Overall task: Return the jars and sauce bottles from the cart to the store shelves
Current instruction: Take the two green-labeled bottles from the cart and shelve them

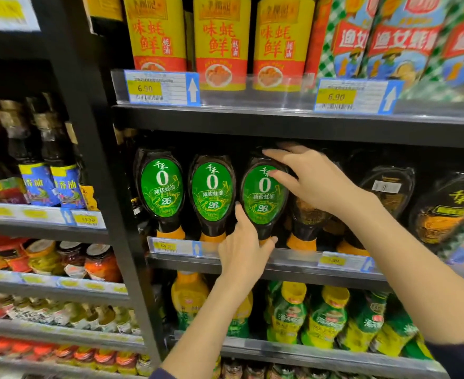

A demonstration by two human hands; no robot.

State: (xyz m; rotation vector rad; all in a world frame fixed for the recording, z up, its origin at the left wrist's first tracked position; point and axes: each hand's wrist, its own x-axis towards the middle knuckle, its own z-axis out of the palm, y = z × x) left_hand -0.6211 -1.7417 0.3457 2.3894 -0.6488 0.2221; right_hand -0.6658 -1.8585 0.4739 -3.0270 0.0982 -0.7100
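Head view: the dark upside-down squeeze bottle with an oval green label and orange cap (263,195) stands third in its row on the black metal middle shelf (307,272), just beside two matching green-label bottles (211,192). The left hand (246,244) wraps its fingers round the neck by the cap. The right hand (315,184) curves over the top, thumb on the label — both gripping. To finish well, I'd seat the cap flat behind the clear plastic price rail (288,257), square the label forward, then loosen the top hand first — the bottle looks top-heavy and could tip.
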